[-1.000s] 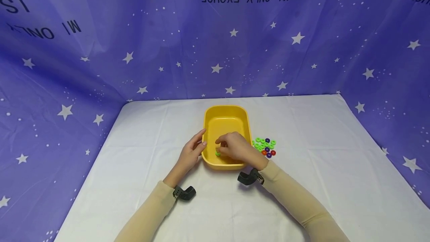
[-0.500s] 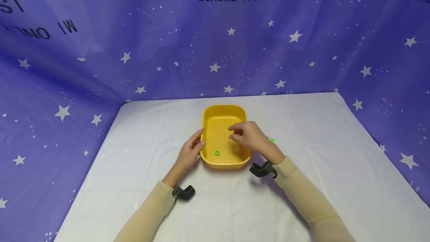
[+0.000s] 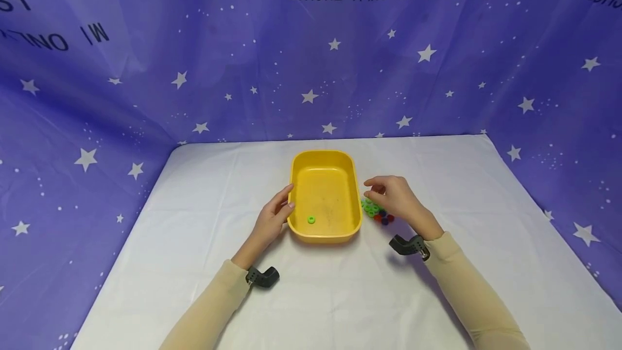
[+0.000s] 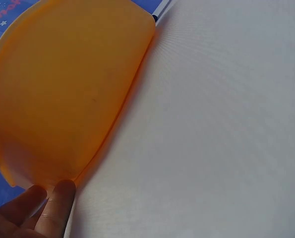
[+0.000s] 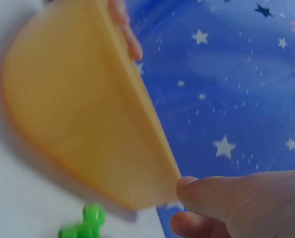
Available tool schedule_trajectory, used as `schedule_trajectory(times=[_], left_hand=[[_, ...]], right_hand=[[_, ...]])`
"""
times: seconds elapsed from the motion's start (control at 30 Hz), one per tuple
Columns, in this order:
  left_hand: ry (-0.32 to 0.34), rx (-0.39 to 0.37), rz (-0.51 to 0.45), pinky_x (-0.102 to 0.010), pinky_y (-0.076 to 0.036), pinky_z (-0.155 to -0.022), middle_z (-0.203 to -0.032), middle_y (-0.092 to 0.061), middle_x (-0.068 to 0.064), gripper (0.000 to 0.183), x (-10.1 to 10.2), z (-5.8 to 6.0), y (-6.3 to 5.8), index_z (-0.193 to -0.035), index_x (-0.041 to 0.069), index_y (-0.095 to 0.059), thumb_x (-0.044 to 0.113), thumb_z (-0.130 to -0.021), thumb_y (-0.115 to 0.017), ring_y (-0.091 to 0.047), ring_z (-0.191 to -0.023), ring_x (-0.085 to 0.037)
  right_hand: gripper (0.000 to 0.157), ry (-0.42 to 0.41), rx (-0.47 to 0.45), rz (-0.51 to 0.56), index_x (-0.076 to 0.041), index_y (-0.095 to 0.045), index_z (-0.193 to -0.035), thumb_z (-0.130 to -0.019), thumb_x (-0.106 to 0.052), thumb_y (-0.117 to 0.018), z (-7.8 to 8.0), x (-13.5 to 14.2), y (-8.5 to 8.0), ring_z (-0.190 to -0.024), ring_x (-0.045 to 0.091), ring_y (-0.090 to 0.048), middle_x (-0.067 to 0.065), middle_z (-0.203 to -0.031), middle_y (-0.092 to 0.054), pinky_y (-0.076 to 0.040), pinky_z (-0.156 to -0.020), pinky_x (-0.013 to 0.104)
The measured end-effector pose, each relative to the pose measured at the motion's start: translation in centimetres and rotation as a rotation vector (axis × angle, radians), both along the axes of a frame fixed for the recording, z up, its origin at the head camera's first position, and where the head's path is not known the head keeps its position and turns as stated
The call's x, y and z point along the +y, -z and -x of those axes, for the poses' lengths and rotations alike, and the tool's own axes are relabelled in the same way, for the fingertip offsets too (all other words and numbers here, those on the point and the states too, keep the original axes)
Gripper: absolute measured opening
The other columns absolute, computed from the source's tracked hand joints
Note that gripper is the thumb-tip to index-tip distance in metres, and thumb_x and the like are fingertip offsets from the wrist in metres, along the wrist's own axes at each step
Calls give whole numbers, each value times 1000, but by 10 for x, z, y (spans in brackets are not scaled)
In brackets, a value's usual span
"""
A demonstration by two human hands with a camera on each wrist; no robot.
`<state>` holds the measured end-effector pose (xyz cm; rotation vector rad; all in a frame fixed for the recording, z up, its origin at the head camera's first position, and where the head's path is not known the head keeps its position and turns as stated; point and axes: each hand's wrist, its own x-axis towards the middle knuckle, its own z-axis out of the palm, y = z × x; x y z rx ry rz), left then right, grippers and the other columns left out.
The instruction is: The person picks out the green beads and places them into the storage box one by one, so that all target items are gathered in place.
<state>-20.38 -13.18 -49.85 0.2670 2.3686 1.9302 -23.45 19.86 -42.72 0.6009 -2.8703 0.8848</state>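
A yellow rectangular tub (image 3: 323,188) stands on the white tablecloth in the head view, with one small green ring-shaped bead (image 3: 311,220) on its floor near the lower left. My left hand (image 3: 269,224) touches the tub's left side, its fingers fairly straight along the wall; the left wrist view shows fingertips (image 4: 60,198) against the orange-looking plastic. Just right of the tub, my right hand (image 3: 396,196) hovers above loose beads, thumb and forefinger apart, nothing visible between them. Green beads (image 3: 372,209), red beads (image 3: 378,219) and dark purple beads (image 3: 385,221) lie there, partly hidden by that hand.
Black wrist-camera mounts (image 3: 262,277) stick out from both sleeves, the right mount (image 3: 408,245) hanging over the cloth. A purple curtain (image 3: 311,58) with stars and lettering encloses the back and sides of the table (image 3: 233,177).
My right hand has moved out of the tub to the right, over the loose beads. The green bead stays on the tub's floor. My left hand keeps its place at the tub's side.
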Motion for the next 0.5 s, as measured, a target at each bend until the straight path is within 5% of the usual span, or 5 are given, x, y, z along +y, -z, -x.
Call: schedule_trajectory(times=[0.5], left_hand=[[9, 13, -3, -40, -62, -94, -157, -47, -18, 52, -1, 2, 1, -156, 20, -43, 21, -106, -55, -58, -132, -38]], right_hand=[[27, 102, -31, -68, 3, -75, -113, -89, -10, -73, 8, 53, 25, -79, 23, -68, 14, -89, -76, -55, -71, 35]])
